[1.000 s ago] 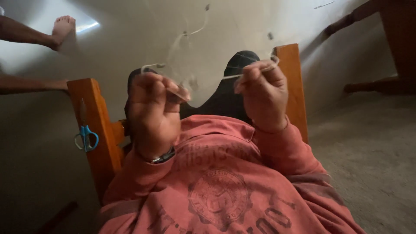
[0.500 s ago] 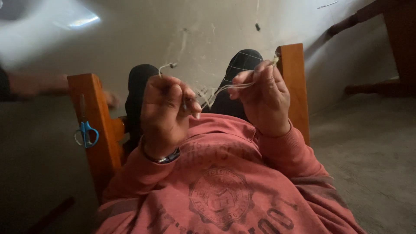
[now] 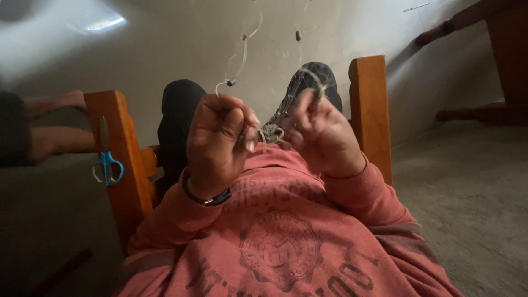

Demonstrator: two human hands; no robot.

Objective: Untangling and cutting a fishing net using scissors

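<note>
Wooden post, left: orange-brown upright (image 3: 118, 159) with blue-handled scissors (image 3: 107, 165) hanging on it, untouched.
Left hand: left hand (image 3: 217, 146), raised and curled, grip closed on thin pale cord (image 3: 269, 132), thumb pressed over the fingers, dark band at the wrist.
Cord: a small tangle or knot sits between both hands, centre; loose strands run up and away. Work looks part done, the knot not yet tight.
Right hand: right hand (image 3: 322, 135), fingers pinching the cord's other end, held just beside the left.
Wooden post, right: matching upright (image 3: 371, 115).
</note>
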